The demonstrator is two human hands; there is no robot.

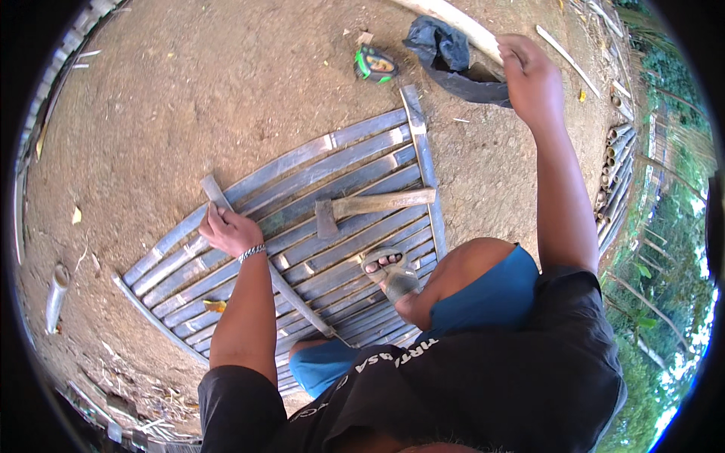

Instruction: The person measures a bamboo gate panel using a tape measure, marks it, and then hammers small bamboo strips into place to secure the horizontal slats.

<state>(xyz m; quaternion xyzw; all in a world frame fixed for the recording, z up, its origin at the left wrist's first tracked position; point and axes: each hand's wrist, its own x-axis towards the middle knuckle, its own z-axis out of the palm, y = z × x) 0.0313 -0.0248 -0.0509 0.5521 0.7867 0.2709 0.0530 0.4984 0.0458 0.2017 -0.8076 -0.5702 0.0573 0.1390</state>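
Note:
A panel of grey split-bamboo slats (340, 162) lies flat on the dirt. My left hand (229, 230) presses down on a diagonal cross slat (215, 192) near the panel's left end; a bracelet sits on that wrist. My right hand (531, 75) is stretched far out and closed around a pale bamboo pole (453, 19) at the upper right. A hammer (370, 205) with a wooden handle rests loose on the middle of the panel. My sandalled foot (389, 273) stands on the slats just below it.
A green and black tape measure (374, 64) lies on the dirt beyond the panel, next to a dark plastic bag (453, 57). Cut bamboo tubes are stacked (615, 177) at the right. A short bamboo section (55, 294) lies at the left.

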